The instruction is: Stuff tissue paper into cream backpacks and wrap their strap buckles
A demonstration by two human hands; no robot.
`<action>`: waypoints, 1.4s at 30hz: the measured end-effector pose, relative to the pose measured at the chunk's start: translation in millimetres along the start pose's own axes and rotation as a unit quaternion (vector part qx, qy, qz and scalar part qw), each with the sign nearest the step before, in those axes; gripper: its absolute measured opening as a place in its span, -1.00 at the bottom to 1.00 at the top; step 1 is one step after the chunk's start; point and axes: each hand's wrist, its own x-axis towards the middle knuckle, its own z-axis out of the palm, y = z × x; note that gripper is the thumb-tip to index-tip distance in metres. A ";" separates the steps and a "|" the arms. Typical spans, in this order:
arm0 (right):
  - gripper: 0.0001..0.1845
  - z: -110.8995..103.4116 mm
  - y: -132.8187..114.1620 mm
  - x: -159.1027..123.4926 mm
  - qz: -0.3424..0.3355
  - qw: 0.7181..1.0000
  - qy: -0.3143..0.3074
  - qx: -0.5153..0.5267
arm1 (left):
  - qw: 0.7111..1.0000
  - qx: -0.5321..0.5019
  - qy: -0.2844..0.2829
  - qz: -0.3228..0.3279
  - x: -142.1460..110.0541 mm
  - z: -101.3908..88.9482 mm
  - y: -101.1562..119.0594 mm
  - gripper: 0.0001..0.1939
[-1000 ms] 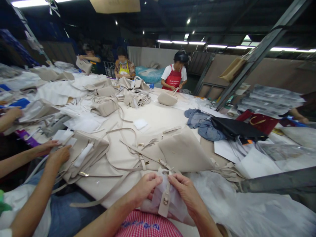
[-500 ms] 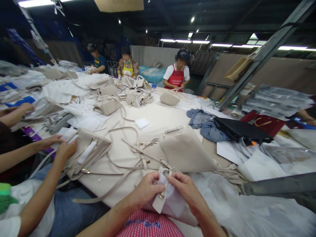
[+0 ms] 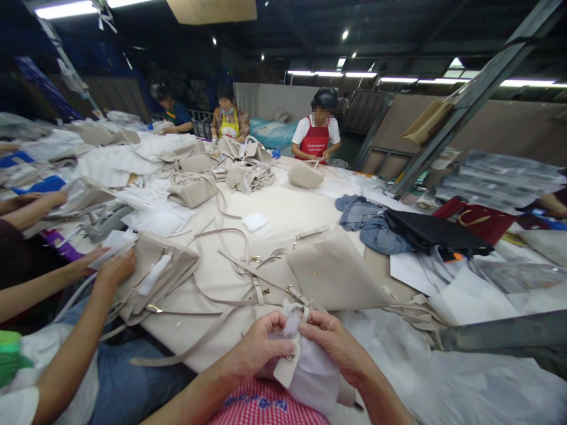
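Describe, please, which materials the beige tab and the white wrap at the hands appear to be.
Beige tab: probably leather or imitation leather, smooth and matte, with cleanly cut edges. White wrap: perhaps thin tissue or nonwoven cloth; it looks soft, crinkled, slightly translucent.

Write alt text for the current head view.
A person's left hand and right hand pinch a beige strap over thin white wrapping. Beige handbags lie across the worktable beyond, with a co-worker in a red apron opposite.

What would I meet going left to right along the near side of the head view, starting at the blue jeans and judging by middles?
Blue jeans, wearer's left hand, beige tag, wearer's right hand, plastic sheeting.
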 end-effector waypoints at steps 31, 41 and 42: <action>-0.69 -21.2 14.8 3.1 0.004 0.994 -0.019 0.105 | 0.995 0.048 -0.055 -0.070 -23.9 -10.6 -0.6 -0.62; -0.70 -21.9 13.6 0.6 0.005 0.995 -0.036 0.094 | 0.983 -0.025 -0.073 -0.164 16.2 3.8 3.3 -0.66; -0.70 -22.5 13.4 1.0 0.001 0.996 -0.031 0.084 | 0.981 -0.030 -0.081 -0.176 19.0 7.6 0.7 -0.67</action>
